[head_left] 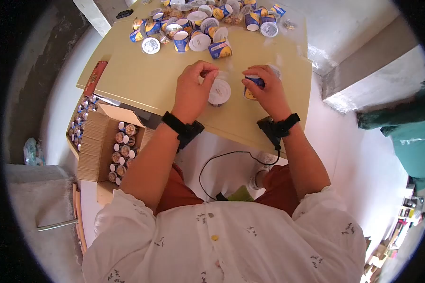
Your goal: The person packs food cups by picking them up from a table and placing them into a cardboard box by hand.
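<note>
The blue cup (251, 93) is grasped by the right hand (269, 85), with the thumb laid across the near side and the fingers curled over the far side. The fingers of the left hand (193, 82) are curled, with thumb and forefinger brought close together; whether anything thin is pinched between them cannot be told. A round white lid (219, 91) is placed just on the near side of the left fingertips, in the gap between the two hands; whether it is touched by the thumb is not clear. A pale disc (275, 71) is partly hidden beyond the right knuckles. Beyond the fingertips of both hands, a heap of cups (182, 41) is spread over the table (141, 80), and a cardboard box (90, 151) is set to the left of the left fingers and nearer the body. For sound handling, the cup should be steadied low on its wall with light, even pressure, since thin walls are likely to be dented by a hard squeeze. The lid should be taken by its edge rather than pressed at its centre. Both wrists should be kept level, and the space between the fingers should be kept free of loose pieces.
</note>
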`<state>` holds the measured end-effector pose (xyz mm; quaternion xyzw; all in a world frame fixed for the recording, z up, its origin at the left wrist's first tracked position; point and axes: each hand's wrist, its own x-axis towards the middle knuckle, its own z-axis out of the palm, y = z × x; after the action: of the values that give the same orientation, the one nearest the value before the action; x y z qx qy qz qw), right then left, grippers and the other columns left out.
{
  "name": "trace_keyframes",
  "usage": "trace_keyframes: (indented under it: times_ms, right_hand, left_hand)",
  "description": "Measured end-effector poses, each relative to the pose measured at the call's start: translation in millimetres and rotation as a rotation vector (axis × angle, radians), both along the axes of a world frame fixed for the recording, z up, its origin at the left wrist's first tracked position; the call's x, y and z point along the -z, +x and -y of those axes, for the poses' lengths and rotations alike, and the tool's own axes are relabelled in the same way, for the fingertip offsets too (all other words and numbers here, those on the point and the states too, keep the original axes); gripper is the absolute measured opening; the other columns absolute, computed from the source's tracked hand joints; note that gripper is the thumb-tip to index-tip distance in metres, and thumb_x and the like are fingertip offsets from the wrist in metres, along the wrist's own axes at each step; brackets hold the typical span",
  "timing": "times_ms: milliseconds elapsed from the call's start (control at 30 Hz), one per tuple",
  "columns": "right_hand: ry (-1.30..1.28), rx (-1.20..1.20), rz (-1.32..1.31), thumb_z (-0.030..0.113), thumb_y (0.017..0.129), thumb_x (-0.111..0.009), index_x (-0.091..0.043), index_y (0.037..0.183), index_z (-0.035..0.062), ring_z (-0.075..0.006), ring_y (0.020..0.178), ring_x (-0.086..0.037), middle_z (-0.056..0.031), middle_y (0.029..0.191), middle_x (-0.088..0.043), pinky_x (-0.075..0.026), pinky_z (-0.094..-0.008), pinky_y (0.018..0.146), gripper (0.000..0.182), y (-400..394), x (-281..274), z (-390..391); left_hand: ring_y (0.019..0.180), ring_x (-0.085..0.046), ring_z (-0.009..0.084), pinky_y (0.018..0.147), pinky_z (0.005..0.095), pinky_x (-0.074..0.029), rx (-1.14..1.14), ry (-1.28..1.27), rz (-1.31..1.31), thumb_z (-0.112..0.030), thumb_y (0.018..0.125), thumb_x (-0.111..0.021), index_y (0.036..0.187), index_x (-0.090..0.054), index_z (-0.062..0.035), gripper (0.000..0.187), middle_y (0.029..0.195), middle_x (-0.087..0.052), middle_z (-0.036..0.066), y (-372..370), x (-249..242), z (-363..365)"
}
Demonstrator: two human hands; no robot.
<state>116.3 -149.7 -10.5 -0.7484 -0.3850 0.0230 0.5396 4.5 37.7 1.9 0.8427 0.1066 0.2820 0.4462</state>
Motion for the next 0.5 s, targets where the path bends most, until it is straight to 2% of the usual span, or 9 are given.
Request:
trace_keyframes:
  times_ms: [33, 100, 233, 333, 400, 433, 500]
  right_hand:
    - [-0.028, 0.032, 0.065, 0.012, 0.083, -0.072, -0.067, 0.101, 0.0058, -0.0303, 0.098, -0.061, -0.0129, 0.109, -0.060, -0.054, -0.0355, 0.081, 0.020, -1, 3, 4]
    - [-0.053, 0.065, 0.123, 0.012, 0.083, -0.072, -0.067, 0.103, 0.0064, -0.0307, 0.101, -0.061, -0.0128, 0.110, -0.059, -0.053, -0.0362, 0.083, 0.021, -1, 8, 9]
    - [-0.067, 0.028, 0.167, 0.011, 0.081, -0.074, -0.064, 0.115, 0.0101, -0.0323, 0.106, -0.058, -0.0140, 0.115, -0.056, -0.050, -0.0389, 0.089, 0.035, -10, 4, 18]
    - [-0.086, 0.003, 0.218, 0.009, 0.080, -0.074, -0.061, 0.120, 0.0116, -0.0332, 0.106, -0.057, -0.0144, 0.117, -0.054, -0.049, -0.0395, 0.090, 0.043, -14, 2, 24]
    - [-0.114, -0.013, 0.241, 0.008, 0.079, -0.074, -0.060, 0.122, 0.0121, -0.0338, 0.106, -0.057, -0.0143, 0.117, -0.054, -0.049, -0.0396, 0.090, 0.045, -15, 2, 28]
    - [-0.133, -0.023, 0.241, 0.008, 0.079, -0.074, -0.060, 0.121, 0.0116, -0.0341, 0.105, -0.057, -0.0142, 0.116, -0.054, -0.049, -0.0394, 0.091, 0.044, -15, 2, 30]
    - [-0.154, -0.034, 0.242, 0.007, 0.079, -0.074, -0.061, 0.121, 0.0111, -0.0343, 0.105, -0.057, -0.0141, 0.116, -0.054, -0.048, -0.0393, 0.091, 0.044, -14, 4, 34]
  left_hand:
    - [0.077, -0.057, 0.0128, 0.070, 0.0276, -0.047, 0.001, 0.002, -0.008, -0.012, 0.091, -0.064, 0.098, -0.064, -0.0037, 0.011, 0.091, -0.066, 0.004, -2, -2, -1]
    - [0.072, -0.052, 0.0068, 0.065, 0.0235, -0.045, 0.014, -0.059, -0.010, -0.010, 0.091, -0.064, 0.096, -0.063, -0.0026, 0.009, 0.088, -0.066, 0.000, -6, -5, -3]
    - [0.072, -0.054, 0.0077, 0.065, 0.0236, -0.046, 0.058, -0.032, -0.049, -0.007, 0.090, -0.064, 0.096, -0.062, -0.0032, 0.007, 0.090, -0.067, 0.001, -14, -2, -4]
    - [0.074, -0.057, 0.0102, 0.064, 0.0241, -0.047, 0.084, 0.101, -0.025, -0.003, 0.088, -0.064, 0.094, -0.059, -0.0038, 0.008, 0.094, -0.066, 0.003, -18, 1, -5]
    - [0.081, -0.060, 0.0187, 0.070, 0.0295, -0.049, 0.104, 0.283, -0.012, 0.001, 0.085, -0.064, 0.093, -0.057, -0.0037, 0.012, 0.098, -0.064, 0.007, -20, 4, -7]
    - [0.081, -0.060, 0.0187, 0.070, 0.0295, -0.049, 0.103, 0.283, -0.012, 0.001, 0.085, -0.064, 0.093, -0.057, -0.0037, 0.012, 0.098, -0.064, 0.007, -21, 5, -7]
    - [0.094, -0.060, 0.0270, 0.081, 0.0362, -0.049, 0.146, 0.471, 0.030, 0.003, 0.081, -0.066, 0.093, -0.055, -0.0033, 0.018, 0.101, -0.063, 0.009, -23, 6, -8]
